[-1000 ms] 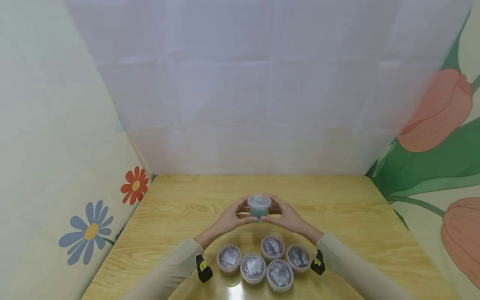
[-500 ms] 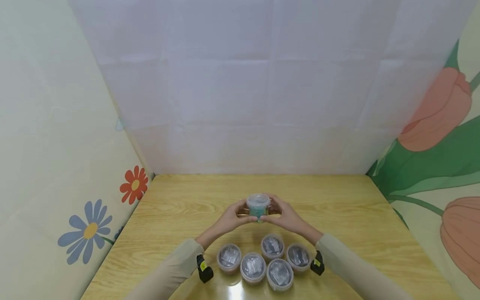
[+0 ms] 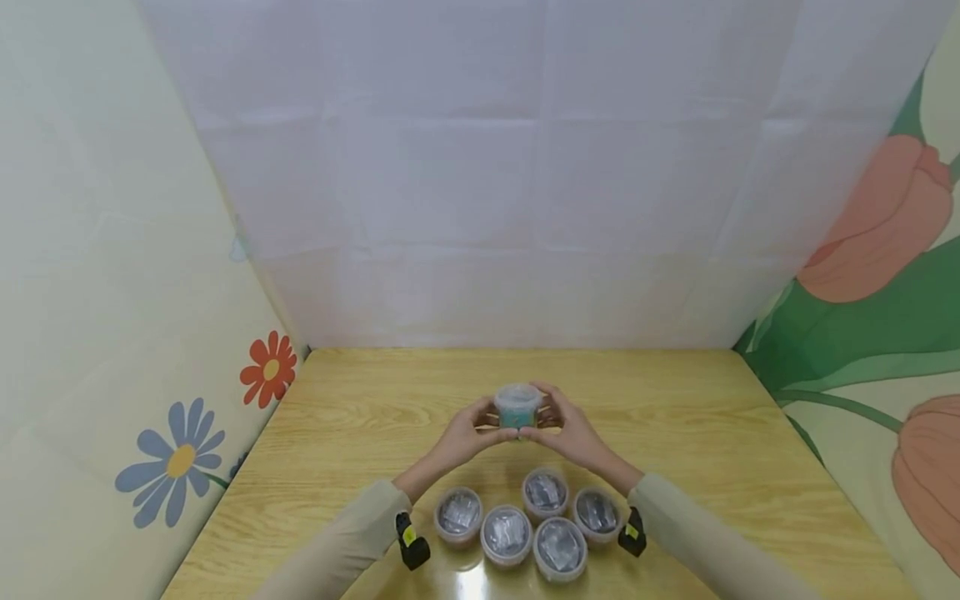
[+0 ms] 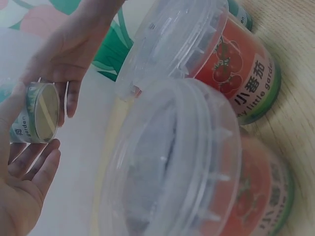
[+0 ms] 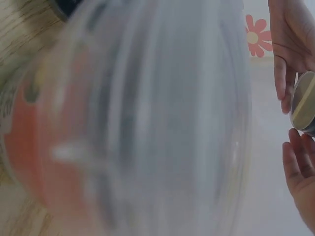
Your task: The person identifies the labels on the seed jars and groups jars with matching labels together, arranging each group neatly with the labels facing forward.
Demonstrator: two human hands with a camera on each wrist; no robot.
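A small plastic tub (image 3: 517,414) with a teal label and a clear domed lid is held upright above the wooden table in the head view. My left hand (image 3: 463,435) grips its left side, thumb in front and fingers behind. On the opposite side my right hand (image 3: 573,435) grips it the same way, and the two thumbs meet low on its front. The left wrist view shows the tub's round underside (image 4: 47,112), with a pale strip across it. That underside (image 5: 304,101) is partly cut off in the right wrist view.
Several similar lidded tubs (image 3: 506,536) with dark packets under their lids cluster on the table (image 3: 360,392) between my forearms. One close tub (image 4: 231,64) has a red tomato label. A white sheet (image 3: 450,208) hangs behind; flower-printed sheets (image 3: 90,292) flank the table.
Both hands keep hold of the teal tub and have barely shifted. The right index finger sits slightly higher by the lid. The tubs on the table stay put.
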